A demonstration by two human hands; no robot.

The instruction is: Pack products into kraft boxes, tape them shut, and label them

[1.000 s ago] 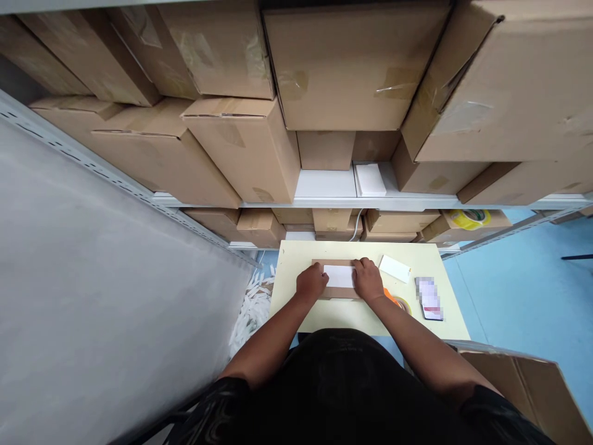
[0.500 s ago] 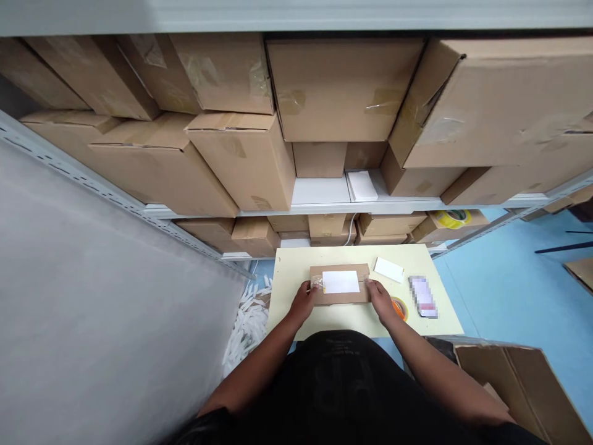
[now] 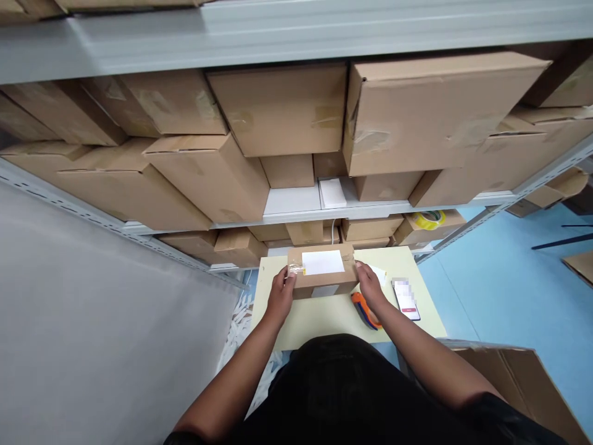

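Between my two hands is a small cardboard box (image 3: 324, 283), lifted and tilted above the cream table (image 3: 306, 330). A white label (image 3: 323, 262) covers much of its top, and a second pale patch shows on its near side. My left hand (image 3: 280, 293) grips the left end, by some clear tape. At the right end my right hand (image 3: 369, 283) is closed on the box. Just below that hand lies an orange and blue tape dispenser (image 3: 365, 311), partly behind the forearm. A white card (image 3: 380, 274) is half hidden past my right fingers.
A phone (image 3: 406, 300) lies at the table's right side. Shelves of cardboard boxes (image 3: 282, 108) rise in front. A yellow tape roll (image 3: 429, 219) sits on a low box. An open carton (image 3: 514, 377) stands at lower right, white paper strips (image 3: 236, 330) at left.
Both hands have raised the box off the table and tipped it so its near side shows. The view has turned to the right, and more of the tape dispenser is visible.
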